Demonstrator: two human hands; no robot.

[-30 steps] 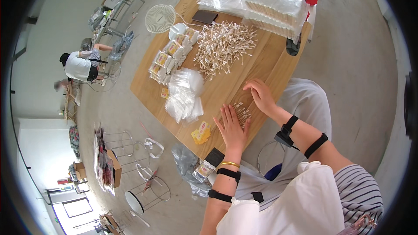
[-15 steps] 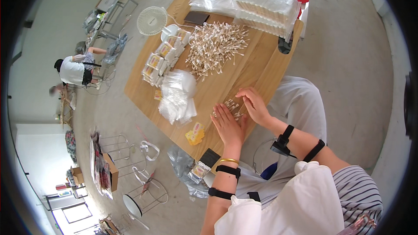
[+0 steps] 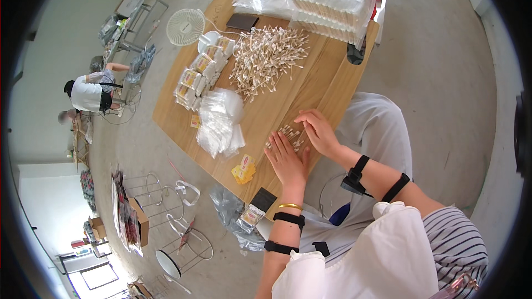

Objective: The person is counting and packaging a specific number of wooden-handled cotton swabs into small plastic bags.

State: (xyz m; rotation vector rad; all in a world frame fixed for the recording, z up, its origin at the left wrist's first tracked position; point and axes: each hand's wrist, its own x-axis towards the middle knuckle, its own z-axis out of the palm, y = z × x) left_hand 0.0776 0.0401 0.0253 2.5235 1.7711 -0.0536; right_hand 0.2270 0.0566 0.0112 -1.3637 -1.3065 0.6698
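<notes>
A small layer of cotton swabs [image 3: 290, 132] lies on the wooden table [image 3: 266, 119] near its front edge. My left hand [image 3: 286, 162] rests flat over the near-left side of these swabs, fingers stretched out. Beside their right end, my right hand [image 3: 318, 132] is slightly cupped with its fingers bent and side by side, gripping nothing visible. Part of the swabs is hidden under the left hand. Further back sits a large loose heap of cotton swabs [image 3: 266, 58]. Yellow printed cards [image 3: 243, 170] lie left of my left hand.
Clear plastic bags [image 3: 220, 122] are stacked left of centre, beside packed swab packets [image 3: 194, 79]. A white fan [image 3: 186, 26] stands at the far left edge. Bundled swab packs [image 3: 332, 8] sit at the back. A dark box with a packet [image 3: 252, 214] is at the near-left corner. Another person [image 3: 91, 93] sits far left.
The whole view has shifted slightly, moving the table a little leftward. Both hands stay at the small layer of swabs, with almost no movement relative to it.
</notes>
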